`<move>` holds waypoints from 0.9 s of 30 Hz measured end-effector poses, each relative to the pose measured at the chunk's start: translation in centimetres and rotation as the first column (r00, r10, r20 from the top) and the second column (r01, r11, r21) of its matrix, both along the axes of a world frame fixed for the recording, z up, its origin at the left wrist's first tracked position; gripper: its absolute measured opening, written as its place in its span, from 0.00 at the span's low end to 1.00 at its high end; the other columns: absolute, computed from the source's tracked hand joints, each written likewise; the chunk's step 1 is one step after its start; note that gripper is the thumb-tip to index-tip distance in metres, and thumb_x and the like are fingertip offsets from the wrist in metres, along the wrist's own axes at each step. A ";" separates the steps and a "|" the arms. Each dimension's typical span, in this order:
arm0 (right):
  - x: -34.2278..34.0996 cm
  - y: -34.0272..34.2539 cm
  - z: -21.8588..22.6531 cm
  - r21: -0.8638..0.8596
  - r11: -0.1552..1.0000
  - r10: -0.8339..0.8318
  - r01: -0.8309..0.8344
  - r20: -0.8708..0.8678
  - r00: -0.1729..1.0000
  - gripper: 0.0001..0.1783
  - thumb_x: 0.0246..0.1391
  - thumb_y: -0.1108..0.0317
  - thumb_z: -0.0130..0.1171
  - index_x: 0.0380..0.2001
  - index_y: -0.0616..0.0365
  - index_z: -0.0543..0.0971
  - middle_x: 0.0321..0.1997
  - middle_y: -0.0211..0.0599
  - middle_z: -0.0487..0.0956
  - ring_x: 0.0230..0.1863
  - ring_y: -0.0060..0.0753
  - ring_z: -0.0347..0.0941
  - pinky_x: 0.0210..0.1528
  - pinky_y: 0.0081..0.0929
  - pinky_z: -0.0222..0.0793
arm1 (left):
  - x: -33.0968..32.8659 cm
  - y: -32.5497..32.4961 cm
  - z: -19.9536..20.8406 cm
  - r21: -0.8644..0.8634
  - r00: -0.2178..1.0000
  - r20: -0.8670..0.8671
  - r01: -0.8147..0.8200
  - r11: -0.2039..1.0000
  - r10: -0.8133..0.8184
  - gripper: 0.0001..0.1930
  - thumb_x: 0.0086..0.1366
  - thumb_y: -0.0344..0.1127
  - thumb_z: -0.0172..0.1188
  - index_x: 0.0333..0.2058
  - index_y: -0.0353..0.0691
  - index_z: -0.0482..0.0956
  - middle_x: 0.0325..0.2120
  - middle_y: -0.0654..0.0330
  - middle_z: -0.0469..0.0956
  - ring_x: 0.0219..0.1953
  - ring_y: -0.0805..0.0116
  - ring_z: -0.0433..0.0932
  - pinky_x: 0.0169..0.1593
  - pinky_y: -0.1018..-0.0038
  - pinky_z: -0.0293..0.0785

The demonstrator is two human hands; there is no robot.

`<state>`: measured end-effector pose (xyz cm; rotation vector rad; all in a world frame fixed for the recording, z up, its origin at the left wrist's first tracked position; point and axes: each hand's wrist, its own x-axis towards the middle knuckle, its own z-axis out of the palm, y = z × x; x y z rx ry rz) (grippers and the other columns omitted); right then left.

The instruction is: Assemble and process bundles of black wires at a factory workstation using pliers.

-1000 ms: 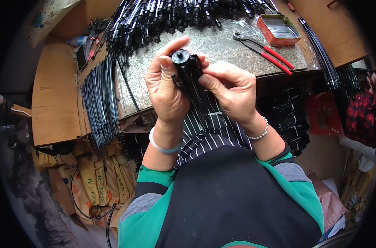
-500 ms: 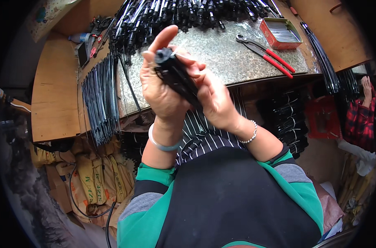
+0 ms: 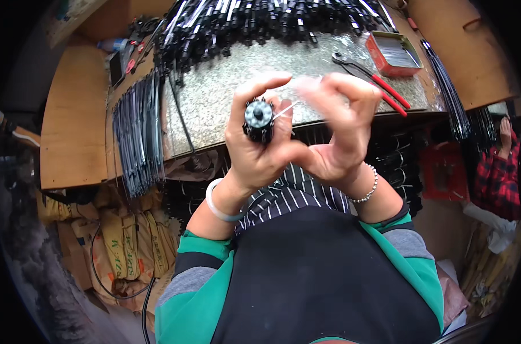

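Observation:
My left hand [image 3: 246, 149] is wrapped round a bundle of black umbrella ribs [image 3: 259, 135], held upright over the table's front edge. Its round end faces up, showing a grey notched disc [image 3: 258, 113] with a dark centre. From the bundle's side a thin white wire [image 3: 283, 110] stretches toward my right hand [image 3: 345, 123]. That hand's fingers are curled and partly smeared by motion, with their tips near the wire's far end. My right thumb side rests close to my left hand.
Beyond my hands lies a heap of black umbrella frames [image 3: 260, 23] on the speckled tabletop [image 3: 214, 86]. Red-handled pincers [image 3: 386, 89] and a red tin [image 3: 393, 57] of thin wires are at right. Black ribs [image 3: 139, 132] line the left side. A co-worker's checked sleeve [image 3: 498, 178] shows far right.
The bundle has tipped from slanted to end-up, its disc now facing me. My right hand has moved off the bundle, up and right, with the white wire stretched between.

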<state>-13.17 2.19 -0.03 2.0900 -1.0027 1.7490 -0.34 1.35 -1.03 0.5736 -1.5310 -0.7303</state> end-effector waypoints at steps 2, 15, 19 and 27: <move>-0.8 0.5 1.0 0.026 0.999 0.026 -0.022 -0.142 0.989 0.17 0.48 0.56 0.61 0.31 0.61 0.78 0.27 0.31 0.69 0.30 0.29 0.62 0.31 0.24 0.59 | 0.2 -0.1 -0.2 -0.076 0.999 0.037 0.036 0.996 -0.033 0.16 0.60 0.24 0.51 0.47 0.32 0.65 0.43 0.58 0.71 0.26 0.84 0.64 0.31 0.85 0.64; -15.3 -3.1 -8.3 0.238 0.781 -0.385 0.578 -0.545 0.745 0.10 0.51 0.62 0.58 0.29 0.58 0.73 0.32 0.40 0.72 0.33 0.40 0.69 0.33 0.32 0.65 | 1.5 -0.4 0.7 0.386 0.968 -0.246 0.152 0.910 -0.057 0.08 0.63 0.29 0.51 0.37 0.30 0.73 0.15 0.70 0.66 0.15 0.87 0.59 0.18 0.88 0.53; -15.1 -2.8 -8.2 0.486 0.726 -0.269 0.487 -0.451 0.851 0.09 0.51 0.64 0.57 0.29 0.59 0.71 0.31 0.35 0.70 0.33 0.32 0.67 0.36 0.28 0.63 | 1.6 -0.8 0.4 0.336 0.955 -0.286 0.180 0.925 -0.082 0.06 0.62 0.25 0.52 0.37 0.31 0.73 0.16 0.72 0.66 0.16 0.89 0.59 0.19 0.88 0.51; -9.8 1.4 0.6 0.807 0.530 0.330 -0.261 0.087 0.940 0.11 0.42 0.67 0.64 0.27 0.59 0.73 0.34 0.33 0.63 0.32 0.24 0.61 0.37 0.19 0.60 | 1.7 -1.9 -0.7 0.309 0.997 -0.074 0.041 0.950 -0.019 0.10 0.62 0.24 0.47 0.41 0.27 0.69 0.15 0.69 0.63 0.13 0.86 0.57 0.17 0.87 0.51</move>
